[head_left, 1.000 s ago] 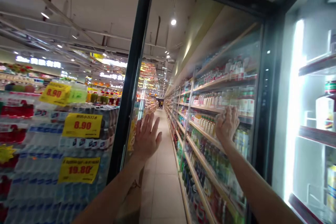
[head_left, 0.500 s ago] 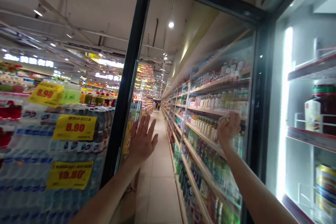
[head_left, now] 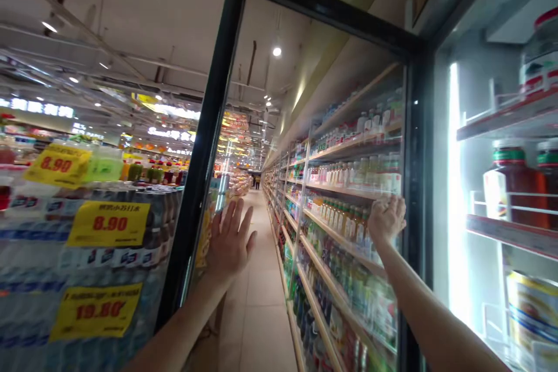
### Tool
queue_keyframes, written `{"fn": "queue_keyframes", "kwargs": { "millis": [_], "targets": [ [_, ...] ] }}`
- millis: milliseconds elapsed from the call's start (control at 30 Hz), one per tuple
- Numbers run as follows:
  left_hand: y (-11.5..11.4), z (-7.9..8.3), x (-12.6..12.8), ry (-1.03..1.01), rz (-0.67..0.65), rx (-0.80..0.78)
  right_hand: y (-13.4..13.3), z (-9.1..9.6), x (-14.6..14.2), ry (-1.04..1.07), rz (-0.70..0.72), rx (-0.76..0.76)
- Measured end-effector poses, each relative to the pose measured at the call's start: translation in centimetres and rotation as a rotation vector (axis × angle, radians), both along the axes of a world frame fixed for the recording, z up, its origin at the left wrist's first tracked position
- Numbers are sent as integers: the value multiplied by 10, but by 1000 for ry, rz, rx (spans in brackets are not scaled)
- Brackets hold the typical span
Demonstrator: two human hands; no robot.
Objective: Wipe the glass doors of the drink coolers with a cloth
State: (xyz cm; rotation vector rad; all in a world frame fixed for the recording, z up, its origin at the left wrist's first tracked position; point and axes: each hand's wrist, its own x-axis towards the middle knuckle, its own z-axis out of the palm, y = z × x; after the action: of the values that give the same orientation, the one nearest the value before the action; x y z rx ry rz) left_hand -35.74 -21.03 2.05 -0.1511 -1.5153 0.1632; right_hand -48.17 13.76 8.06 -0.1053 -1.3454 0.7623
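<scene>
A black-framed glass door (head_left: 218, 70) of a lit fridge stands swung out in front of me. My left hand (head_left: 231, 244) lies flat on the glass by the door's left edge, fingers spread, holding nothing. Farther right, near the hinge side, my right hand (head_left: 387, 220) is up against the pane with bent fingers. Under those fingers is a pale crumpled cloth (head_left: 380, 204), small and partly covered by the hand. Shelves of bottles (head_left: 340, 215) show in the glass behind the right hand.
At right, the fridge interior holds red-brown bottles (head_left: 514, 186) and a yellow-white can (head_left: 532, 308) on wire-fronted shelves. Stacked bottled water (head_left: 30, 256) with yellow price signs (head_left: 108, 224) stands at left. A tiled aisle floor (head_left: 261, 279) runs ahead, with distant people (head_left: 256, 180).
My right hand has moved rightward over the glass, closer to the hinge-side frame. My left hand stays on the pane. The view has turned slightly right, showing more of the fridge interior.
</scene>
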Motion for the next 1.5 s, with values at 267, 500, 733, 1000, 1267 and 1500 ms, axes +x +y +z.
{"fn": "queue_keyframes", "kwargs": {
  "millis": [267,500,733,1000,1267,1500],
  "targets": [
    [-2,1,0,13,16,-31,-126,-15,50,214,45,1021],
    [0,0,2,-20,-8,-1,-36,19,11,58,5,286],
    [-2,0,0,8,11,-39,-121,6,47,193,58,857],
    [-1,0,0,-5,-4,-15,-57,29,20,131,28,428],
    [-4,0,-3,21,20,-41,-139,16,51,242,66,986],
    [-3,1,-3,19,-16,-15,-78,37,31,163,47,612]
  ]
}}
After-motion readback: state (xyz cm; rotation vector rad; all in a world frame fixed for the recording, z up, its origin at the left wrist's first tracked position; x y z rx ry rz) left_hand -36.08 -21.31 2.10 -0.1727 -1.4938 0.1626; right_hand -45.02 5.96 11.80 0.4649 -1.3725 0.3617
